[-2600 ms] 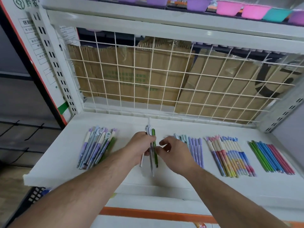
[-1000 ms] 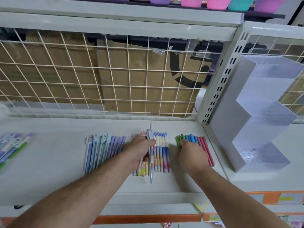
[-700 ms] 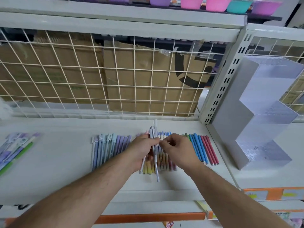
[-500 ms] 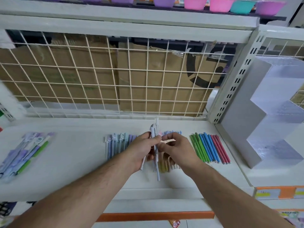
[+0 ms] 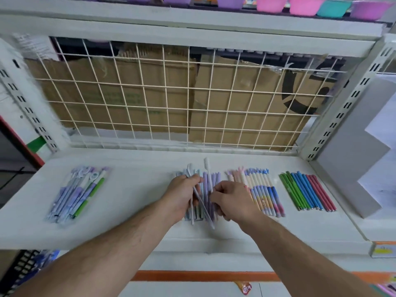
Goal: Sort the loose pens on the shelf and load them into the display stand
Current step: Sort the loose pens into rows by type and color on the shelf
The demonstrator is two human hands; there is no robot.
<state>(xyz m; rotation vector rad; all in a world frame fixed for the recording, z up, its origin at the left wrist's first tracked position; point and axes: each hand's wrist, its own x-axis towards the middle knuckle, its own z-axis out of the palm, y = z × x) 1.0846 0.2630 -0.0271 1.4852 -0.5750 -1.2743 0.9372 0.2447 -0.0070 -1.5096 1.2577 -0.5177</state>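
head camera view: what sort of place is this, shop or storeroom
Most likely a shop, perhaps a stationery or variety store. It has a white slotted-upright display shelf with a wire grid back, pens laid out in colour-sorted rows, and bright plastic bowls on the shelf above.

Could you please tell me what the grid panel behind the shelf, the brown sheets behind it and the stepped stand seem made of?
Cream grid back panel: thin metal wire, probably with a painted or plastic coating, given its even matt colour. Brown sheets: cardboard, matt, creased, torn at the edges. Grey stepped display stand: flat matt panels, probably card or thin plastic; unclear which.
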